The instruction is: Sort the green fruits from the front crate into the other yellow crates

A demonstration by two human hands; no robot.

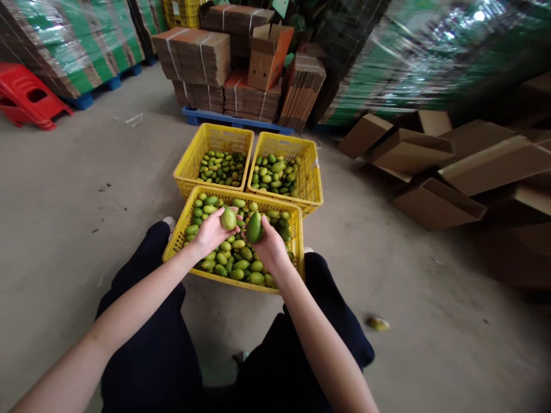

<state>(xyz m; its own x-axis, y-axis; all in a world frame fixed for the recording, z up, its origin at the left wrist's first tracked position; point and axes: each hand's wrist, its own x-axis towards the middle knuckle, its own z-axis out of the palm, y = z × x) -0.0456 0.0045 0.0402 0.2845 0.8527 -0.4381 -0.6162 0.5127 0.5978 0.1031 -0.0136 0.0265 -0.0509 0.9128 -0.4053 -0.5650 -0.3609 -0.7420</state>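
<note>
A yellow plastic crate [297, 229] stands between my knees, full of green and yellowish-green lemons [238, 265]. Over it, my left hand [214, 230] holds a light green lemon [228, 219], which rests against the fingers with the thumb on top. Close beside it, my right hand [270, 245] grips a darker green lemon [254, 228], longer and tapered toward its upper end. The two held fruits are a little apart, and some of my right fingers are hidden behind the dark one.
Two more yellow crates, the left one [183, 166] and the right one [316, 180], hold lemons behind. Bundled flat cardboard [193, 54] sits on a blue pallet [236, 121]. Open cartons [411, 152] lie at right, a red stool [32, 94] at left, a loose fruit [377, 323] on the floor.
</note>
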